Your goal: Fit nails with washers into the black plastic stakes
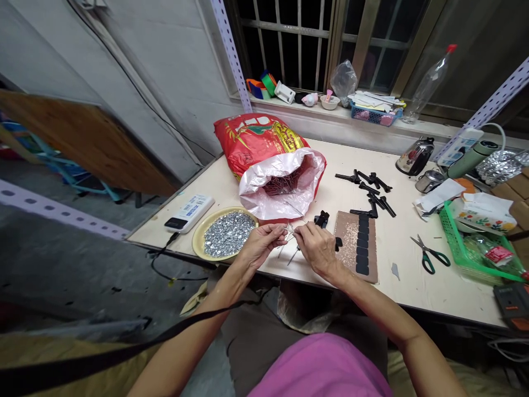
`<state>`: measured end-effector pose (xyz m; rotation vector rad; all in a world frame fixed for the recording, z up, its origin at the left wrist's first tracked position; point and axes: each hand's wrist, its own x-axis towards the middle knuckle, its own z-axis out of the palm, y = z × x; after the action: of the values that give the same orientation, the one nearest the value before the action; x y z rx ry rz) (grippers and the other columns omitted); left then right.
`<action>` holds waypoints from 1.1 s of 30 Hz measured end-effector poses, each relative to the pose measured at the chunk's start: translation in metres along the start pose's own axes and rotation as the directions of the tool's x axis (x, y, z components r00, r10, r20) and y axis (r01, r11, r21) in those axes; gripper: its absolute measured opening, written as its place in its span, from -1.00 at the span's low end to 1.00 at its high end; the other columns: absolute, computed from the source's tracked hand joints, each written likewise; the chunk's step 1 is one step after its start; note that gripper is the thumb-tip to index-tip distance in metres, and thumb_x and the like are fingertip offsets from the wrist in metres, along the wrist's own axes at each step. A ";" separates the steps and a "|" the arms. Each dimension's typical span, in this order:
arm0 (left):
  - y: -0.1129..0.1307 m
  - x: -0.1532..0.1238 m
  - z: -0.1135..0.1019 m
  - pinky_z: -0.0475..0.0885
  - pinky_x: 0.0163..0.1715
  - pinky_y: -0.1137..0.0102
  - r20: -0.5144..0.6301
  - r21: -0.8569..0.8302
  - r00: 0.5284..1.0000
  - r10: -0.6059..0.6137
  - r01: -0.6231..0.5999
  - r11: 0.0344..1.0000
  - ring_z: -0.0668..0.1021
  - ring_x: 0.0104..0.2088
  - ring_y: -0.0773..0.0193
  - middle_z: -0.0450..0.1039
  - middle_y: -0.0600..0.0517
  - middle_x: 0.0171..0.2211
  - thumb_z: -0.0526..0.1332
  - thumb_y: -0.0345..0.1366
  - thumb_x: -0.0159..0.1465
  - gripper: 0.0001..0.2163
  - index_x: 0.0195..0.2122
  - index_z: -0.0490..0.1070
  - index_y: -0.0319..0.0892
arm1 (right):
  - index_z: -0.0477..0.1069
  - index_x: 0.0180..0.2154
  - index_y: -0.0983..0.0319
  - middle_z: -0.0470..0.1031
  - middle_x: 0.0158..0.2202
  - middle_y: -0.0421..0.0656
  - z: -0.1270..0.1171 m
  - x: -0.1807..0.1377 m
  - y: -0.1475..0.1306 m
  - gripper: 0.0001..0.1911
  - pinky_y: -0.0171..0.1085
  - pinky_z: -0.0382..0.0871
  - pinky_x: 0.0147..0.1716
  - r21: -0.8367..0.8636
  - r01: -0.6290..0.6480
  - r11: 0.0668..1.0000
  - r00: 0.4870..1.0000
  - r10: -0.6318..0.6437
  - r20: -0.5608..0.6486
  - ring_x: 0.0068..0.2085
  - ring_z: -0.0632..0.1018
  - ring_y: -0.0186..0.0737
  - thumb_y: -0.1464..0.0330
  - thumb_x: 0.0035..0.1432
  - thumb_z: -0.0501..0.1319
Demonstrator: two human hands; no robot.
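Observation:
Close together near the table's front edge, my left hand point(266, 240) and my right hand point(317, 248) are both closed in a pinch. Small thin pale pieces point(290, 229) show between the fingertips; their kind is too small to make out. Thin grey rods point(293, 256) stick out or lie just below the fingers. Left of my left hand is a yellow dish point(199, 242) full of small shiny metal pieces point(229, 234) that look like washers or nuts. Behind both hands a red sack point(256, 140) lies with its mouth toward me, holding many thin dark-red pieces point(283, 184).
Right of my hands lies a brown board point(346, 242) with black pads point(362, 245). Black clamp-like parts point(374, 190) are scattered behind it. Scissors point(428, 255), a green basket point(454, 234) and a kettle point(415, 156) stand farther right. A white power bank point(190, 212) lies left.

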<state>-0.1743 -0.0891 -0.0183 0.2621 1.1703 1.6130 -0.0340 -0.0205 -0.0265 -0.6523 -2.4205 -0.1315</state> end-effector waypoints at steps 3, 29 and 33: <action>-0.002 -0.001 0.000 0.48 -0.57 0.55 -0.009 0.005 1.000 0.011 -0.011 1.000 0.46 -0.65 0.48 0.50 0.08 -0.63 0.55 -0.34 -0.32 -0.67 -0.53 0.52 -0.31 | 0.44 -0.36 0.21 0.46 -0.45 -0.17 -0.001 -0.002 0.001 -0.67 -0.31 0.07 -0.43 0.030 -0.012 0.999 0.999 0.011 0.044 -0.42 0.42 -0.33 0.27 0.37 0.00; -0.005 0.003 0.007 0.47 -0.57 0.58 0.033 0.082 0.999 0.006 -0.009 0.997 0.45 -0.65 0.50 0.49 0.10 -0.64 0.56 -0.24 -0.38 -0.62 -0.56 0.52 -0.29 | 0.40 -0.19 0.24 0.44 -0.27 -0.12 -0.001 -0.009 0.005 -0.82 -0.37 0.35 -0.37 0.354 -0.202 0.913 0.968 0.131 0.213 -0.30 0.51 -0.29 0.33 0.31 0.06; -0.007 0.005 0.007 0.46 -0.58 0.58 0.037 0.103 0.999 -0.016 0.012 0.995 0.45 -0.65 0.50 0.48 0.10 -0.64 0.55 -0.27 -0.33 -0.66 -0.54 0.52 -0.29 | 0.40 -0.15 0.25 0.42 -0.21 -0.08 -0.002 -0.010 0.010 -0.83 -0.33 0.39 -0.23 0.457 -0.198 0.867 0.971 0.111 0.210 -0.23 0.50 -0.27 0.41 0.28 0.07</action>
<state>-0.1671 -0.0817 -0.0222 0.3489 1.2255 1.5316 -0.0214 -0.0169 -0.0313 -0.6420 -2.4154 0.5987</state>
